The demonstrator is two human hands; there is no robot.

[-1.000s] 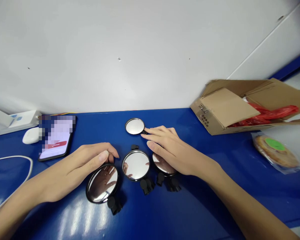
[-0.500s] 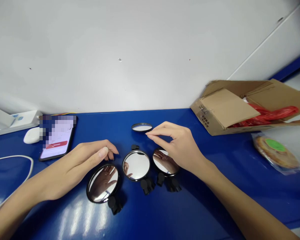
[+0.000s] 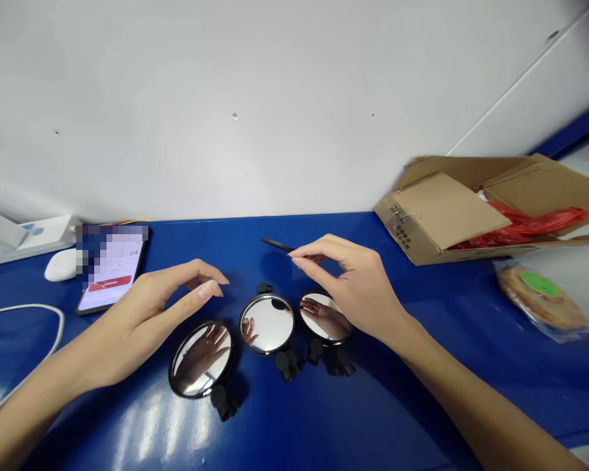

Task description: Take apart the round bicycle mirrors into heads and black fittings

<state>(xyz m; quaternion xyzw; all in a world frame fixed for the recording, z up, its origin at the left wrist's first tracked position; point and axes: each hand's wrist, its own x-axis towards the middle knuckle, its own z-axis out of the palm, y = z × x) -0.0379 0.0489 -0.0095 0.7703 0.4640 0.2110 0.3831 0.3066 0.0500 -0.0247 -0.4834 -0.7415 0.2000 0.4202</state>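
Between the thumb and forefinger of my right hand [image 3: 348, 275] is the edge of a thin round mirror [image 3: 275, 244], seen almost edge-on above the blue table. My left hand [image 3: 161, 314] holds nothing; its thumb and fingers are apart, above and left of the left mirror. Three round black-rimmed mirrors with black clamp mounts lie in a row: the left mirror [image 3: 202, 361], the middle mirror [image 3: 267, 325] and the right mirror [image 3: 319, 315], partly hidden by my right hand. A small black part [image 3: 264, 288] sits behind the middle one.
A phone [image 3: 112, 268], a white rounded case [image 3: 61, 265], a power strip [image 3: 44, 235] and a white cable [image 3: 53, 311] are at the left. An open cardboard box [image 3: 422, 216] with red plastic and a wrapped round item [image 3: 559, 307] stand at the right.
The small mirror has been lifted and tilted, from showing its reflective face to nearly edge-on, in my right hand. My left hand has moved slightly up and left.
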